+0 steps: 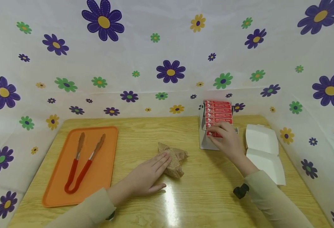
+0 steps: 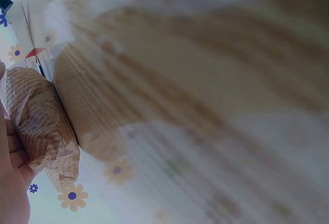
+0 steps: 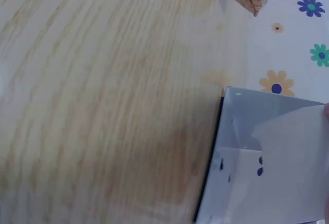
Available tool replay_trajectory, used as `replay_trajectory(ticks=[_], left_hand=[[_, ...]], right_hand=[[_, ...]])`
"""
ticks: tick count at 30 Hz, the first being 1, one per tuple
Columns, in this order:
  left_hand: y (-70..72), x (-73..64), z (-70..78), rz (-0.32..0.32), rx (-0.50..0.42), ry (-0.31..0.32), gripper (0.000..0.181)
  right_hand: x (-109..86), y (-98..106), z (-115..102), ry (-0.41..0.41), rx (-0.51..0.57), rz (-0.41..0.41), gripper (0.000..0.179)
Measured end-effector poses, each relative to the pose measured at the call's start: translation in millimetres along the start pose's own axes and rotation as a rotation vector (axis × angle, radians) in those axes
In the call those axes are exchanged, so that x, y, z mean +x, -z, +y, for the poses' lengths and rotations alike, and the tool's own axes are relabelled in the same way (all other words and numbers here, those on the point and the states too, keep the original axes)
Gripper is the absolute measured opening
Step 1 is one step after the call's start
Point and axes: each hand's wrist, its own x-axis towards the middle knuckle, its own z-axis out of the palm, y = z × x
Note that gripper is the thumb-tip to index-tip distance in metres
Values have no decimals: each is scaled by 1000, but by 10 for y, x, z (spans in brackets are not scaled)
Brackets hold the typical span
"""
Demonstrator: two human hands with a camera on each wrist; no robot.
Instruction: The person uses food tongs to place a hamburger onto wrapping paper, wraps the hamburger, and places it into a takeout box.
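A print-patterned paper parcel (image 1: 176, 163) lies at two o'clock from the left hand (image 1: 148, 174), the nearer one – fingers straight, resting on it – its long axis roughly eleven-to-five. Farther along that two-o'clock line, the right hand (image 1: 228, 141) bends its fingers at the lowest red label (image 1: 214, 134); whether they pinch it, I cannot tell.

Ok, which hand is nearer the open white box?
Right. The right hand, at the front red packet, is just left of the white box; the left hand, resting on the paper bundle, is much farther left.
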Motion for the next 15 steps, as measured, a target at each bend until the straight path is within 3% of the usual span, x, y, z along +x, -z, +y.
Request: replay_trajectory(ticks=[9, 15], left_hand=[[-4, -2, -4, 12, -8, -4, 88], [2, -3, -3, -4, -13, -1, 89]], right_hand=[[-28, -26, 49, 38, 68, 72, 21], [-2, 145, -51, 99, 2, 75, 21]])
